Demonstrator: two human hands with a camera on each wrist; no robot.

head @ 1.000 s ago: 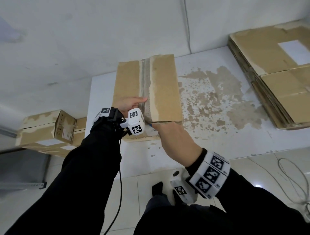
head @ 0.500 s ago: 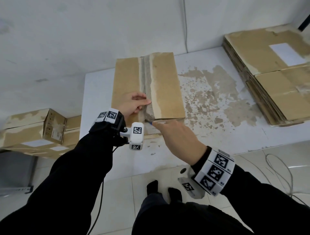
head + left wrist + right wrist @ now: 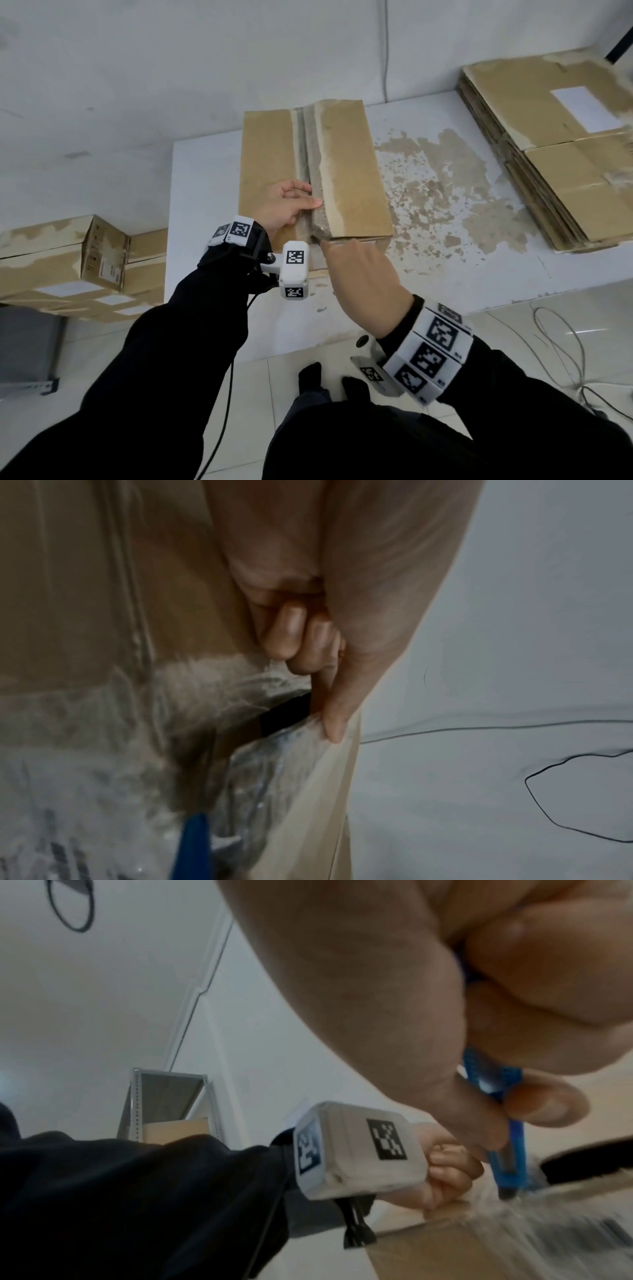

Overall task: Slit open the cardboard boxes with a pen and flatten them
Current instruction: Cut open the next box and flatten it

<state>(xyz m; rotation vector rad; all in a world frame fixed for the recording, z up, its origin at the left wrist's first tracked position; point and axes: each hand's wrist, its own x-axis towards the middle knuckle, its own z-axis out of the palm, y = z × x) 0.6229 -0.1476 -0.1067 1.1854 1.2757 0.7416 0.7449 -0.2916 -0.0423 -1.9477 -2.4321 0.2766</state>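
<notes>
A storeroom: flattened cardboard stack (image 3: 561, 150), sealed boxes (image 3: 65, 260), metal shelving (image 3: 164, 1099).

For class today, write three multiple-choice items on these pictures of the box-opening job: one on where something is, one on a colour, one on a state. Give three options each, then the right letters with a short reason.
1. Where does the stack of flattened cardboard lie?
A. on the floor by the feet
B. on the table, far right
C. on top of the box

2. What colour is the pen in the right hand?
A. blue
B. red
C. black

3. What is the state of the taped seam near the left hand?
A. fully sealed
C. tape gone entirely
B. split, with a dark gap

Answers:
1 B, since the head view shows the stack on the table's right end.
2 A, since both wrist views show a blue barrel.
3 B, since the left wrist view shows a dark opening by the fingers, with tape remaining.
</notes>
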